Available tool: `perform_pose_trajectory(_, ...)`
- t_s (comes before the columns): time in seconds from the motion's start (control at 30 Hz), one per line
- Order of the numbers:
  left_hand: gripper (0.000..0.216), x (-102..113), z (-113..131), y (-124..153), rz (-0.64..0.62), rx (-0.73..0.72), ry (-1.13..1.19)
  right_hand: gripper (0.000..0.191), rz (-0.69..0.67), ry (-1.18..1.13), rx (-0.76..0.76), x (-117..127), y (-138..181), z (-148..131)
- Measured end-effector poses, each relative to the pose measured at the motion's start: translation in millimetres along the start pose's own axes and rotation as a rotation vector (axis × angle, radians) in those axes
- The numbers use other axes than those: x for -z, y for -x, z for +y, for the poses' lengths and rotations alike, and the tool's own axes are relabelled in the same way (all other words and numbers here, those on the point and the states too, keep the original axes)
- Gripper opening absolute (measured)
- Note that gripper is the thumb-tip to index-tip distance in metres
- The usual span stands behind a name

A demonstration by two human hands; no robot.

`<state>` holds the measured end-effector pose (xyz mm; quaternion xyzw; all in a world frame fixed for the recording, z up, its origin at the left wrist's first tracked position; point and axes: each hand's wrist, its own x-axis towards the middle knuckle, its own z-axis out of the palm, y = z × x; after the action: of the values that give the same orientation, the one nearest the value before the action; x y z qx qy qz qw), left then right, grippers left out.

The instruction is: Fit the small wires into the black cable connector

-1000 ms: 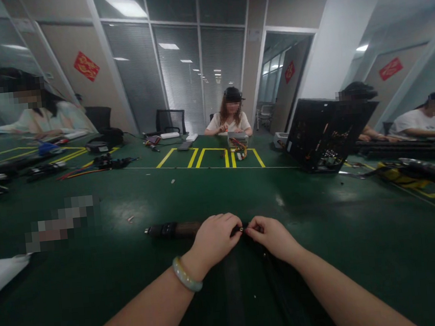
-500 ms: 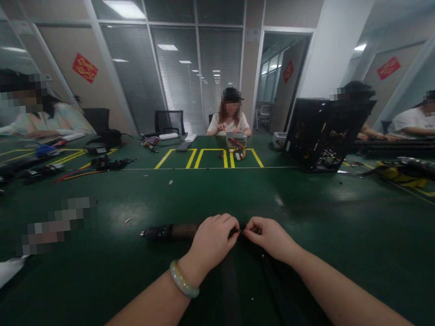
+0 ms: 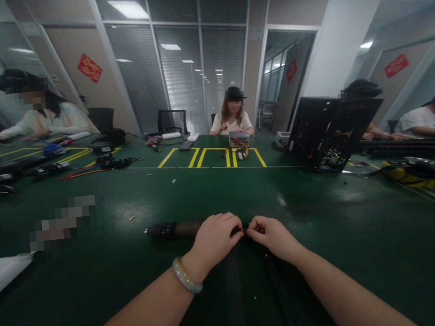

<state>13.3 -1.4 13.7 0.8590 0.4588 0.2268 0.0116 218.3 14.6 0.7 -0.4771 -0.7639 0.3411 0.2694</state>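
My left hand [image 3: 218, 240], with a pale jade-like bangle [image 3: 187, 276] on its wrist, is closed in a pinch over the table. Its fingertips meet those of my right hand [image 3: 272, 234], which is pinched as well. Something tiny shows between the two hands, too small to name. A dark cylindrical tool [image 3: 174, 230] with a metal tip, like an electric screwdriver, lies behind my left hand, its tip pointing left. The hand hides part of it. Below my right hand a thin dark rod-like thing [image 3: 277, 280] runs toward me.
A black computer case [image 3: 316, 133] stands at the right on the green table [image 3: 204, 190]. Several cables and black parts [image 3: 113, 161] lie at the left, near a white object [image 3: 3, 276]. Across the table a person [image 3: 232, 115] sits by a wired metal box [image 3: 239, 141]. Others sit at both sides.
The whole view has shifted slightly, so things appear a little further right. Both hands keep their pinch in nearly the same place. The person at the left has moved an arm.
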Motion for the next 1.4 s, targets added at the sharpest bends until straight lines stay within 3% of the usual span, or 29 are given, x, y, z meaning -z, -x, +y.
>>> perform_pose_trajectory(0.67,0.008,1.3,-0.4,-0.2,0.003,0.009,0.036,0.017,-0.017,0.077,-0.017,-0.2,0.0,-0.7)
perform_pose_trajectory(1.0,0.008,2.9,0.9,-1.6,-0.017,-0.035,0.035,0.015,0.048,0.124,-0.054,-2.5,-1.0,-4.6)
perform_pose_trajectory(1.4,0.008,2.7,0.1,-2.2,-0.019,0.004,0.057,0.014,0.011,0.070,-0.035,-2.5,-2.9,1.3)
